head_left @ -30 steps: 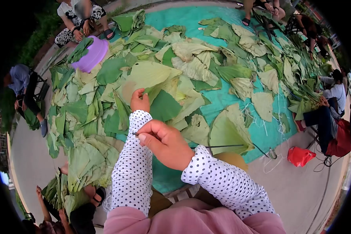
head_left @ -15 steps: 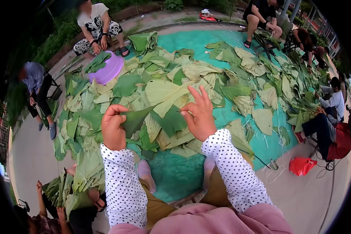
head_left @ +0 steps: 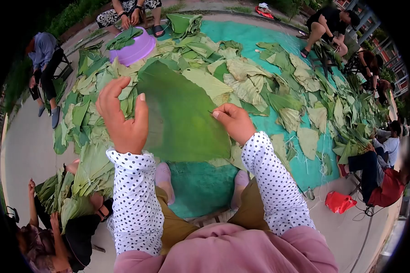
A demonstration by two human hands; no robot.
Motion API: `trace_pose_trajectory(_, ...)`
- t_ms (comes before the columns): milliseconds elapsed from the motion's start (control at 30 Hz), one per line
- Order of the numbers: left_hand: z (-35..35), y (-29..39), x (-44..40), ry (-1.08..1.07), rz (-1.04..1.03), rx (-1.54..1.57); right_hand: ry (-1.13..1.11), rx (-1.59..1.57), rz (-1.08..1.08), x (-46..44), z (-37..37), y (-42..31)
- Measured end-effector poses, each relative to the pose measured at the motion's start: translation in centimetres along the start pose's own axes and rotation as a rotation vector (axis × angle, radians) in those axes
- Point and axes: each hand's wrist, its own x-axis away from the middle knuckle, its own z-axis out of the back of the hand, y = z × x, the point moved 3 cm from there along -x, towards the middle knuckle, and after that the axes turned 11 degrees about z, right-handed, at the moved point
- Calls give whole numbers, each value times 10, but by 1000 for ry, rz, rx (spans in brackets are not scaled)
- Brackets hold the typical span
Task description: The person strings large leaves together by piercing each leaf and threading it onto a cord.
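A large green leaf [head_left: 182, 113] is spread out between my hands, slightly blurred, above the leaf pile. My left hand [head_left: 125, 116] is upright at its left side, fingers apart and holding nothing. At the leaf's right edge, my right hand [head_left: 234, 120] pinches a thin dark piece [head_left: 210, 111] between thumb and fingertips. Whether that piece is a bit of stalk or a tool, I cannot tell, nor whether the fingers also grip the leaf. Beyond my hands lies a broad pile of green and yellowish leaves [head_left: 248, 73].
The leaves lie on a green sheet [head_left: 196, 191]. A purple basin [head_left: 134, 49] with leaves stands at the far left. Several people sit around, one with leaves at the lower left [head_left: 84, 227]. A red bag [head_left: 339, 202] rests on the ground at the right.
My left hand has let go of the folded leaf and opened, moving left and up. The leaf is now spread wide. My right hand's raised fingers have curled in, and it has moved slightly right.
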Motion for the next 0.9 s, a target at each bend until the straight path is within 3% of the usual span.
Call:
trace_pose_trajectory(67,-8,0,6,-328,-137,0,142,-436,-275,-4,3,8)
trace_pose_trajectory(167,-22,17,31,-819,-77,132,190,-582,-322,-2,11,3)
trace_pose_trajectory(300,-45,38,69,-945,-205,59,288,-804,-352,-1,17,-4)
trace_pose_trajectory(400,-57,39,78,-879,-318,-59,287,-849,-317,2,14,-11)
trace_pose_trajectory(500,-65,23,73,-873,-188,139,364,-740,-284,3,17,-28)
trace_pose_trajectory(567,-65,5,65,-811,443,242,316,-593,-193,5,20,-22)
trace_pose_trajectory(600,-69,-1,66,-807,441,234,265,-439,-110,6,19,-21)
trace_pose_trajectory(700,-81,-18,70,-663,782,776,195,-390,-56,10,11,-27)
trace_pose_trajectory(900,-90,-8,81,-776,904,753,176,-236,36,13,1,-29)
